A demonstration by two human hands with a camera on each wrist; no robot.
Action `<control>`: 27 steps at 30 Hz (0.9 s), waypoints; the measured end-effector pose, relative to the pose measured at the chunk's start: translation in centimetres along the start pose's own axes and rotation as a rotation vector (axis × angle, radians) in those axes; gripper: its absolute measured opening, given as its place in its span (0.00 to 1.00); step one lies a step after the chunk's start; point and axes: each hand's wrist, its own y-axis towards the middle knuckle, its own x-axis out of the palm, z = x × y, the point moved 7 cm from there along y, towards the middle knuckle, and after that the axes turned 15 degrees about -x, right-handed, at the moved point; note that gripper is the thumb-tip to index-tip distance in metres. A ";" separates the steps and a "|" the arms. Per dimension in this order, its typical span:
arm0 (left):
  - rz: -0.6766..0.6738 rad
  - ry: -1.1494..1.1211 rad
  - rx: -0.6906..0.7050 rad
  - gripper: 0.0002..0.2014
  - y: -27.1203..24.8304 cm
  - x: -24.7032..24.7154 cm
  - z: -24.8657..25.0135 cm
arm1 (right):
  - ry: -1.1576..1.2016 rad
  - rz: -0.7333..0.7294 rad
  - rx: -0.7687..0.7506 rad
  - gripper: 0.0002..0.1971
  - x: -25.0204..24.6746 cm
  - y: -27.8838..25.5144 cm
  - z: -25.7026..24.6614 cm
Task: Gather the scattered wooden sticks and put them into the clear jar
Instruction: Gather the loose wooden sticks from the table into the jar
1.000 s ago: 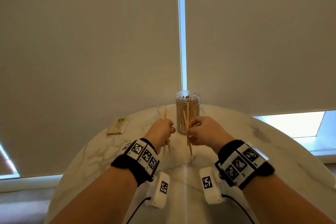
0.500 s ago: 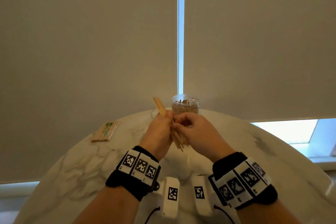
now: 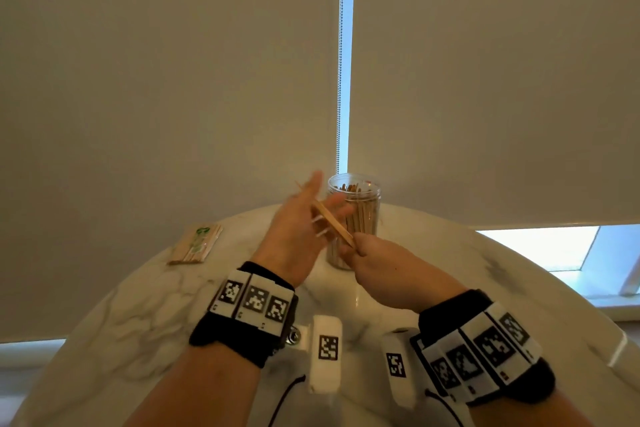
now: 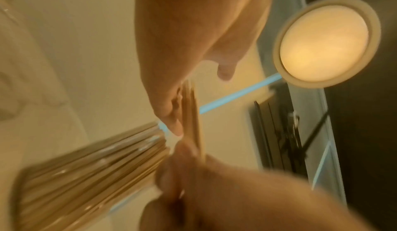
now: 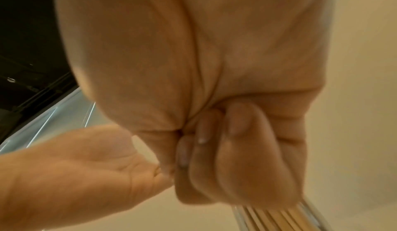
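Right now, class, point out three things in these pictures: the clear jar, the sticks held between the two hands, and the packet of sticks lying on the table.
clear jar (image 3: 362, 218), head view, on its side wall.
held sticks (image 3: 330, 222), head view, mid-length of the bundle.
packet of sticks (image 3: 195, 244), head view, centre of its top face.

The right hand (image 3: 375, 262) was curled into a fist, its grip closed on the near end of a small bundle of sticks (image 3: 331, 222). Just left of that grip, the left hand (image 3: 300, 225) was spread, fingers (image 3: 337, 200) loosely extended along the bundle's far part. Both forearms reached forward, wrists close together.
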 end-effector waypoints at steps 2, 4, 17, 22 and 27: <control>0.013 -0.181 -0.006 0.28 -0.2 -1.5 1.4 | -0.022 -0.072 0.032 0.12 0.3 -0.3 0.1; -0.040 -0.243 -0.059 0.28 -0.2 -1.7 1.4 | -0.036 -0.104 0.036 0.12 0.6 -0.4 -0.5; -0.127 -0.347 -0.062 0.17 0.5 1.1 -1.0 | -0.025 0.040 0.075 0.21 -0.3 0.0 1.0; -0.216 -0.352 -0.075 0.23 0.6 2.1 -1.4 | -0.018 0.102 0.073 0.16 -0.4 0.2 1.9; -0.084 -0.473 -0.045 0.24 0.7 0.4 -0.9 | 0.132 0.162 0.019 0.15 -0.8 0.2 1.2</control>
